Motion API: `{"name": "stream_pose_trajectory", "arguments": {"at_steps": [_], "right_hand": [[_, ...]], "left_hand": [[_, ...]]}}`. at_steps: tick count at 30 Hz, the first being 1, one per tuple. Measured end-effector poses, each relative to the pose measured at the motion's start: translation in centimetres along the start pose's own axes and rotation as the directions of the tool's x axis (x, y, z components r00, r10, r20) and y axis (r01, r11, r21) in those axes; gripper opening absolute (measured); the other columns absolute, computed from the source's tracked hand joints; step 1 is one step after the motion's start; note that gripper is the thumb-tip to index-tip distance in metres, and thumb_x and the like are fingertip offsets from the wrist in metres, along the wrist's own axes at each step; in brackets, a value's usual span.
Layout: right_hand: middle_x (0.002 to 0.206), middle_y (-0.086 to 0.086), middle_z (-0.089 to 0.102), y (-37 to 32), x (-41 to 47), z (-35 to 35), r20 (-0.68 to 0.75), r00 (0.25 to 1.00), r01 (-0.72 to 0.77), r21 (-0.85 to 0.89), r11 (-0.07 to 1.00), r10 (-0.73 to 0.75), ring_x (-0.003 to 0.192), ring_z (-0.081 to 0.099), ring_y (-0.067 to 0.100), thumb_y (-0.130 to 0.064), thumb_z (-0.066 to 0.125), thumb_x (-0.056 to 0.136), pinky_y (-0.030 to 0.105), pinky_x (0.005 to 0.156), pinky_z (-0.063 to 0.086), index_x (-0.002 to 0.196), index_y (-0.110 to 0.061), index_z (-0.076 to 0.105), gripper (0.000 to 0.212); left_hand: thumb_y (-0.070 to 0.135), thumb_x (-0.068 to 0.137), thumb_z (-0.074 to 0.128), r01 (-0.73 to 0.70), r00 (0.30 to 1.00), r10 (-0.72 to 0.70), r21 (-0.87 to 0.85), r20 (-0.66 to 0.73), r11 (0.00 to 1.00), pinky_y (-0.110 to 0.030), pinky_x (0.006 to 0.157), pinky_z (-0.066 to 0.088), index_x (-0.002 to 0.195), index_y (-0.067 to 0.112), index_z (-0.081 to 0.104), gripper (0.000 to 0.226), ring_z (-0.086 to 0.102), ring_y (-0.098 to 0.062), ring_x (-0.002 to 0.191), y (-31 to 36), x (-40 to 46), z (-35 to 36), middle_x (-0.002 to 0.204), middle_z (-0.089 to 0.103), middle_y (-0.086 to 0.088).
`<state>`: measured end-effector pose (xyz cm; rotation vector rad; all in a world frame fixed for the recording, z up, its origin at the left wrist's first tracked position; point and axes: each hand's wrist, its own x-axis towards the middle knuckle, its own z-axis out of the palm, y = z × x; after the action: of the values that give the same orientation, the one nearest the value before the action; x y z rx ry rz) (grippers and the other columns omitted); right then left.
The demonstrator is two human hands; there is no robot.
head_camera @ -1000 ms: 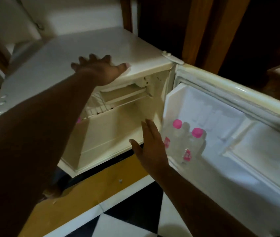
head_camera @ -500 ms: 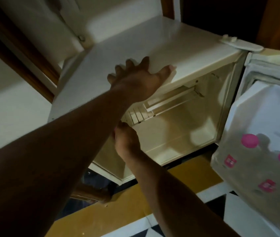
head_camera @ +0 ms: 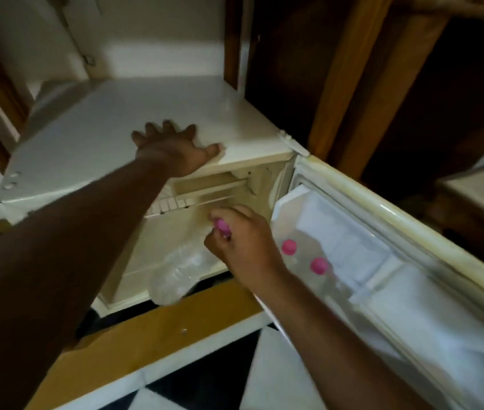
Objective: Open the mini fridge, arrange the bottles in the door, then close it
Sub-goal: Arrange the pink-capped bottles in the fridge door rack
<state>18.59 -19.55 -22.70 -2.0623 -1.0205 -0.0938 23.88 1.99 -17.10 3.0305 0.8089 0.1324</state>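
The cream mini fridge stands open, its door swung out to the right. My left hand lies flat on the fridge top at its front edge, fingers spread. My right hand grips the neck of a clear plastic bottle with a pink cap, held in front of the fridge opening and hanging tilted down to the left. Two more clear bottles with pink caps stand in the door shelf: one just right of my right hand, the other beside it.
Inside the fridge a small freezer box and wire shelf sit at the top. Dark wooden furniture stands behind the door. A yellow floor strip and black-and-white tiles lie below.
My right hand went into the fridge cavity and has come out holding a pink-capped bottle, moving right toward the door. My left hand stays on the fridge top.
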Motion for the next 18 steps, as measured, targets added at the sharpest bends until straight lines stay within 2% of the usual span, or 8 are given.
{"name": "stream_pose_trajectory", "arguments": {"at_steps": [3,6,9,12,14,15,16,18], "right_hand": [[0.085,0.01,0.065,-0.4,-2.7,-5.0,0.153,0.983,-0.062,-0.241,0.969,0.101,0.079,0.059,0.025,-0.025,0.061,0.084,0.04,0.075,0.053,0.091,-0.009,0.067,0.018],[0.072,0.004,0.06,-0.9,-4.5,-7.7,0.207,0.971,0.0,-0.499,0.866,0.119,0.065,0.055,0.022,-0.035,0.056,0.089,0.033,0.062,0.046,0.081,-0.012,0.063,0.025],[0.061,0.002,0.056,-1.0,-5.0,-9.1,0.101,0.991,0.018,-0.743,0.669,0.085,0.057,0.058,0.024,-0.034,0.065,0.084,0.025,0.056,0.033,0.071,-0.012,0.062,0.026],[0.062,-0.001,0.046,-0.8,-5.0,-10.6,0.065,0.957,-0.114,-0.81,0.575,0.283,0.072,0.065,0.03,-0.031,0.055,0.089,0.028,0.058,0.036,0.074,-0.013,0.054,0.023],[0.082,0.01,0.058,-0.2,-5.2,-11.2,0.207,0.916,0.016,-0.874,0.486,0.343,0.084,0.065,0.036,-0.018,0.059,0.089,0.036,0.066,0.05,0.099,-0.009,0.06,0.014],[0.091,0.015,0.06,-0.4,-5.1,-11.3,0.254,0.895,0.071,-0.893,0.444,0.366,0.086,0.065,0.037,-0.013,0.064,0.085,0.041,0.07,0.054,0.11,-0.007,0.06,0.026],[0.091,0.015,0.06,0.0,-5.2,-11.2,0.246,0.882,0.066,-0.909,0.411,0.401,0.086,0.066,0.036,-0.013,0.066,0.084,0.042,0.069,0.055,0.112,-0.007,0.06,0.029],[0.071,0.006,0.05,0.2,-4.7,-10.7,0.111,0.89,-0.125,-0.873,0.471,0.443,0.082,0.065,0.032,-0.025,0.053,0.09,0.038,0.063,0.049,0.095,-0.008,0.06,0.019]], "left_hand": [[0.099,0.069,0.013,-0.016,1.0,0.016,-0.006,0.015,1.0,-0.067,0.115,0.02,0.158,0.033,0.027,0.112,0.021,-0.052,0.148,0.2,-0.4,-0.1,0.169,0.019,-0.019],[0.1,0.07,0.013,-0.015,0.999,0.015,-0.012,0.029,1.0,-0.07,0.116,0.018,0.159,0.032,0.026,0.113,0.019,-0.053,0.15,0.0,-0.1,-0.4,0.17,0.016,-0.019],[0.1,0.071,0.014,-0.018,0.999,0.018,-0.019,0.027,1.0,-0.069,0.118,0.014,0.161,0.033,0.023,0.112,0.015,-0.053,0.151,-0.3,0.0,-0.5,0.171,0.012,-0.018],[0.099,0.072,0.015,-0.013,1.0,0.013,0.0,0.014,1.0,-0.068,0.118,0.016,0.16,0.031,0.024,0.112,0.016,-0.053,0.151,-0.6,-0.1,-0.4,0.17,0.013,-0.019],[0.099,0.071,0.015,-0.013,1.0,0.013,0.0,0.01,1.0,-0.069,0.118,0.015,0.161,0.031,0.023,0.113,0.015,-0.053,0.151,-0.7,-0.1,-0.3,0.17,0.013,-0.019],[0.099,0.071,0.014,-0.011,1.0,0.011,-0.005,0.01,1.0,-0.069,0.118,0.014,0.161,0.031,0.023,0.113,0.014,-0.052,0.152,-0.9,0.0,-0.5,0.171,0.012,-0.019],[0.1,0.07,0.014,-0.008,1.0,0.008,-0.009,0.02,1.0,-0.069,0.119,0.012,0.161,0.032,0.022,0.114,0.012,-0.052,0.152,-0.8,0.0,-0.4,0.171,0.011,-0.019],[0.099,0.07,0.014,-0.004,1.0,0.005,-0.022,0.03,1.0,-0.069,0.119,0.009,0.162,0.032,0.02,0.114,0.01,-0.052,0.153,-0.7,0.0,-0.3,0.171,0.009,-0.019]]}}
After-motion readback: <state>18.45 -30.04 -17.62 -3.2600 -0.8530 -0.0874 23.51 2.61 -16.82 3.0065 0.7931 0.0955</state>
